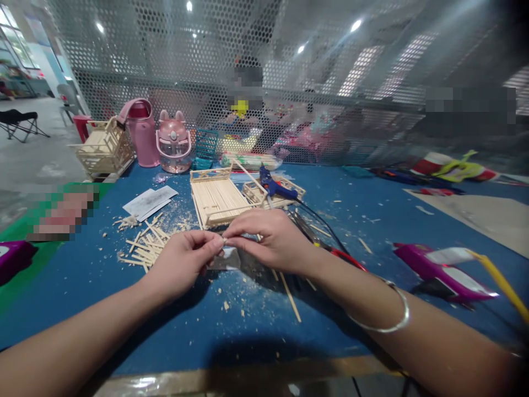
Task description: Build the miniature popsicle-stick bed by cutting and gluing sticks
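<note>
My left hand (182, 262) and my right hand (270, 237) meet over the middle of the blue table. Thumb and forefinger of each are pinched together, tip to tip. Between them is something tiny and pale that I cannot make out. Just beyond the fingers lies a small bed-like frame of wooden sticks (219, 196). A blue glue gun (276, 187) rests on a second stick frame (252, 193) behind my right hand. Beside my left hand is a pile of short wooden sticks (142, 251). A small grey shiny piece (226, 260) shows below the fingertips.
Red-handled pliers (349, 259) lie partly behind my right forearm. A pink flask (142, 135), a clear bottle (175, 146) and a stick model (103, 149) stand at the back left, before a perforated metal screen (198, 60). Paper slips (151, 202) lie left; a purple tool (444, 273) lies right.
</note>
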Tool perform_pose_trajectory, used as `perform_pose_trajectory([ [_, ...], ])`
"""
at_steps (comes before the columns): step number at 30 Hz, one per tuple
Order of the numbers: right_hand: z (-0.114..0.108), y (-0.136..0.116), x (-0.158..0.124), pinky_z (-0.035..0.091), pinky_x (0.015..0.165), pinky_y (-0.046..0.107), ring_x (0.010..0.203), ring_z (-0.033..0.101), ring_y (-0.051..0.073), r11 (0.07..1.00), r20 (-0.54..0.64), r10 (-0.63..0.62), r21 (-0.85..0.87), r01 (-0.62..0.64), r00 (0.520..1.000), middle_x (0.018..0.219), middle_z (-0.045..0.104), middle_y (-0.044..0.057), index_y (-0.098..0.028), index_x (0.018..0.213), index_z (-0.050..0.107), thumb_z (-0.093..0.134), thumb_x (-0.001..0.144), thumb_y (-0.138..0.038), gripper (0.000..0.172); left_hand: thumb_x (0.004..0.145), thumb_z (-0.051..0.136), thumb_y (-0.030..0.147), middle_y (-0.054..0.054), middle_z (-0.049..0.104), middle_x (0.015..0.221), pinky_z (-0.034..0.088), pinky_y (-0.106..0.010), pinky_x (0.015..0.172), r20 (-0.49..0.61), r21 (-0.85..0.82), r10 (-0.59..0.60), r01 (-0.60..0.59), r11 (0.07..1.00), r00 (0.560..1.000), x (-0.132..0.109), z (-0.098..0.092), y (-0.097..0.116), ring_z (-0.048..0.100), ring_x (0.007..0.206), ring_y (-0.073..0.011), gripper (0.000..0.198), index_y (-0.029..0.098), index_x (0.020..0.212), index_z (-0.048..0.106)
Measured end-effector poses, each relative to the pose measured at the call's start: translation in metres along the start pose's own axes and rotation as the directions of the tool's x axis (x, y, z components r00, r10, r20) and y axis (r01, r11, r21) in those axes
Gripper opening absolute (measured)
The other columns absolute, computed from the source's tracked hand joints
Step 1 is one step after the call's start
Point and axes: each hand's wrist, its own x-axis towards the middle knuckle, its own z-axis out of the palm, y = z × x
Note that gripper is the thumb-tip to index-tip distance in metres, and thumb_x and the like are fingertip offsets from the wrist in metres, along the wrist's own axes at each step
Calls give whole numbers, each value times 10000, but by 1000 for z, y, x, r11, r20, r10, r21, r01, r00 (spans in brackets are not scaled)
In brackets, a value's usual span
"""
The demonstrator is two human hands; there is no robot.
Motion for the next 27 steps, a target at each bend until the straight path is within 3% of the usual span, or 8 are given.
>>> perform_pose_trajectory([
  [3,-4,1,4,439,680,255,694,596,118,998,31,-23,-62,25,999,737,680,32,-162,795,651,542,840,-190,121,761,544,417,52,424,470,244,-224,416,-14,57,10,-9,998,1000,0,-3,1,330,408,-73,271,183,625,543],
  [5,-7,4,7,438,690,270,703,586,128,992,6,-23,-124,24,1000,736,677,31,-173,786,646,536,840,-197,125,775,525,419,59,415,483,250,-222,415,-94,99,55,-45,994,994,2,-7,2,326,408,-74,258,187,663,537],
  [9,-4,12,8,449,680,288,722,588,154,963,-99,-34,-269,6,995,761,686,55,-172,804,659,517,842,-200,150,738,585,317,57,464,611,363,-217,507,-310,241,253,-181,953,917,9,-17,-2,438,530,-87,177,188,789,475],
  [12,8,17,2,458,651,288,702,605,161,940,-178,-52,-340,-12,983,750,690,70,-145,824,670,501,844,-198,178,707,619,243,26,515,743,425,-244,610,-284,396,350,-223,891,893,16,-22,-9,509,674,-113,220,188,847,459],
  [17,27,20,-5,479,674,257,724,646,147,928,-265,-40,-368,-62,963,803,717,68,-126,856,679,493,847,-190,197,724,617,235,15,545,752,447,-270,646,-249,433,376,-245,867,892,23,-21,-15,542,683,-124,232,183,879,453],
  [22,31,18,-2,473,649,255,731,657,137,926,-245,60,-349,-146,968,845,727,26,-187,881,684,461,858,-228,228,729,625,257,2,575,738,424,-261,585,-242,559,405,-215,801,882,23,-19,-13,538,617,-118,163,176,826,523],
  [27,36,18,-2,463,620,257,700,657,138,925,-241,78,-344,-160,967,835,728,31,-185,914,694,450,862,-237,254,728,628,251,-16,606,784,441,-253,574,-252,554,404,-212,805,879,25,-17,-17,567,606,-114,152,163,837,568],
])
